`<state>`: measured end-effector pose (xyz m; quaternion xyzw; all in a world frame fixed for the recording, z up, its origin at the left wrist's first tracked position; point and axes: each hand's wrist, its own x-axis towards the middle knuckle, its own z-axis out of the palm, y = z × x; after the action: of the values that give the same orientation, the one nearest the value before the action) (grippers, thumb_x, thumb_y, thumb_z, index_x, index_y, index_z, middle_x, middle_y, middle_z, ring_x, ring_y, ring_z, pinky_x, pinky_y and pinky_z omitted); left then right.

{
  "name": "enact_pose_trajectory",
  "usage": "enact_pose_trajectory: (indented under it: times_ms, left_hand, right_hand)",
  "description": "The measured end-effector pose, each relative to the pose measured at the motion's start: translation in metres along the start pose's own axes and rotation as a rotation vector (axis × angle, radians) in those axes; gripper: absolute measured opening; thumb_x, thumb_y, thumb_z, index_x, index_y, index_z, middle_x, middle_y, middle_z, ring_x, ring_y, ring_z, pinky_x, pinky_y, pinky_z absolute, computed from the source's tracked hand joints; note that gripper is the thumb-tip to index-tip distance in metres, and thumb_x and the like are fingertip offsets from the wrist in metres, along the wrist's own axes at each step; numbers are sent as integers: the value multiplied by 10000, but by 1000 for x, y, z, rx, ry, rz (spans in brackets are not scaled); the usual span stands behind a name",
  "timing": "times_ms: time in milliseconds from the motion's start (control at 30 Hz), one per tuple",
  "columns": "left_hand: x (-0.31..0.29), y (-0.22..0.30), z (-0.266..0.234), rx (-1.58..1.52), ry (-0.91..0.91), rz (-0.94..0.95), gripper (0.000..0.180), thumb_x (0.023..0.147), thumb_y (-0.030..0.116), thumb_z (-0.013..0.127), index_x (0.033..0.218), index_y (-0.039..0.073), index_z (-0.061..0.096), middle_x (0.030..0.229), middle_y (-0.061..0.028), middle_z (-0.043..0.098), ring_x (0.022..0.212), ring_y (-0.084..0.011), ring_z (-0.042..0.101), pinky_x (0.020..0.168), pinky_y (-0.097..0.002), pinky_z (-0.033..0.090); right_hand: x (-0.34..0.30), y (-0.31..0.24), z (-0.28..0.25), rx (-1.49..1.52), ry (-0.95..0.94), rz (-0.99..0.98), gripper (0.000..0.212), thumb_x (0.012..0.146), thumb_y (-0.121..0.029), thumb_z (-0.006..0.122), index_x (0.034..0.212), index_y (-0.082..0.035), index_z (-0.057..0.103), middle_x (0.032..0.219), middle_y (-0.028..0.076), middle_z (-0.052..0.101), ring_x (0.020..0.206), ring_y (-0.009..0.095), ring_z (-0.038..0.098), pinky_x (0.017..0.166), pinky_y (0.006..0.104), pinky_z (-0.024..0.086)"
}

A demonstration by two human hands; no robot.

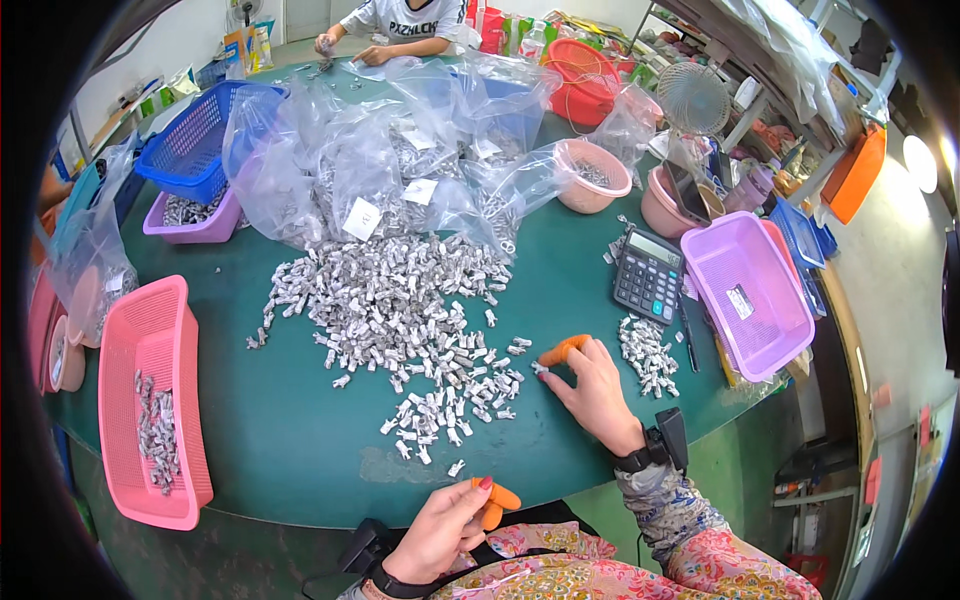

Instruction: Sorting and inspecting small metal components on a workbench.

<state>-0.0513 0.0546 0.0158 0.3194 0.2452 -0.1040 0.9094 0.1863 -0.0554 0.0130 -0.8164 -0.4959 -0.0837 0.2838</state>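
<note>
Orange covers sheathe some fingertips of both hands. Nearest, the left hand [438, 528] is held at the tabletop's [300, 460] front edge, thumb and fingers curled together; I cannot tell whether anything is between them. Farther in, the right hand [597, 395] has thumb and forefinger clamped on a silver piece [538, 368], just beside the loose heap [390, 310] of similar pieces. Off to the left, a long pink basket [150, 340] has such pieces lying in its lower half. On the right lie a small pile [648, 355], a pen [690, 338], a calculator [648, 277] and a purple tray [735, 260] with a white label inside. Beyond, a pink bowl [590, 202] holds small metal parts, and clear bags [350, 165] bulge with more. At the left, a blue basket [185, 150] sits above a purple basket [195, 233] containing grey pieces. Farthest back are a red basin [580, 85] and a co-worker [405, 20].
</note>
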Motion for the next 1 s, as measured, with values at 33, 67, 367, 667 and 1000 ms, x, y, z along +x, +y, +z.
enact_pose_trajectory:
  times_ms: [33, 67, 367, 667, 1000]
  left_hand:
    - [-4, -1, -3, 24, -31, 16, 343, 1031, 245, 431, 1182, -30, 569, 723, 33, 472, 541, -11, 319, 464, -199, 260]
    - [-6, -2, 0, 19, -26, 18, 343, 1031, 245, 431, 1182, -30, 569, 723, 33, 472, 541, -11, 319, 464, -199, 260]
    - [-5, -5, 6, 358, 217, 419, 469, 1014, 225, 478, 1416, 1, 388, 730, 52, 483, 630, -11, 399, 569, -183, 347]
    - [-13, -3, 3, 12, 126, 344, 481, 1045, 369, 328, 1402, 50, 372, 759, -7, 492, 509, -27, 268, 445, -189, 224]
    - [-21, -4, -5, 67, 213, 286, 357, 1030, 214, 404, 1256, -31, 531, 658, 31, 447, 481, -16, 259, 441, -188, 197]
  right_hand:
    - [-1, -4, 0, 18, -48, 46, 215, 758, -125, 741, 948, -91, 646, 830, 70, 588, 817, 261, 560, 699, 360, 464]
    - [-1, -9, 0, 35, -97, 93, 188, 761, -112, 733, 923, -88, 641, 800, 65, 582, 791, 255, 562, 678, 358, 463]
    - [-3, -75, -14, 258, -233, -154, 204, 710, -65, 751, 838, -43, 593, 773, 75, 564, 738, 259, 534, 627, 362, 452]
    - [2, -87, -13, 333, -219, -271, 246, 711, -91, 769, 899, -54, 614, 825, 70, 578, 800, 280, 539, 660, 353, 456]
    - [6, 19, -47, -204, -169, -61, 237, 745, -130, 735, 949, -52, 643, 883, 102, 574, 865, 296, 528, 774, 396, 441]
